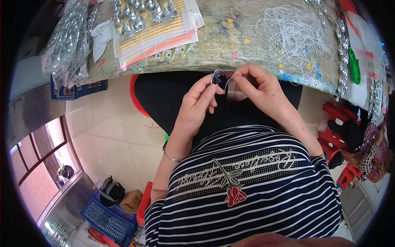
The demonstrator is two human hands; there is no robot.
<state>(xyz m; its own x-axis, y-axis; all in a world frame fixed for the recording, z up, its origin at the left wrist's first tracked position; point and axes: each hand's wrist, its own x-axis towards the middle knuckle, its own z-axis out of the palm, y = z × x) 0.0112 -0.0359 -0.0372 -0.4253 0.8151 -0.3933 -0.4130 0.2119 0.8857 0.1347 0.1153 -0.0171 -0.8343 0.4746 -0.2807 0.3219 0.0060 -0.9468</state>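
Observation:
In front of my lap, just off the table's near edge, my left hand [200, 95] pinches a small shiny silver piece [219, 78] between thumb and fingers. The piece looks rounded and mirror-like, with a dark reflection; its exact kind I cannot make out. Close by on the right, my right hand [260, 85] holds a thin pale string [226, 83] between thumb and forefinger. The string curves down toward the silver piece; whether it passes through it is too small to tell. A tangled heap of white string [292, 35] lies on the table at the right.
Shiny twisted silver strips [144, 14] lie on printed sheets [160, 39] on the table [214, 49]. More strips in clear plastic [72, 41] hang over its left edge. A green plastic tool [354, 66] lies at the right, near red stools [333, 136]. Blue crates [107, 218] stand on the floor.

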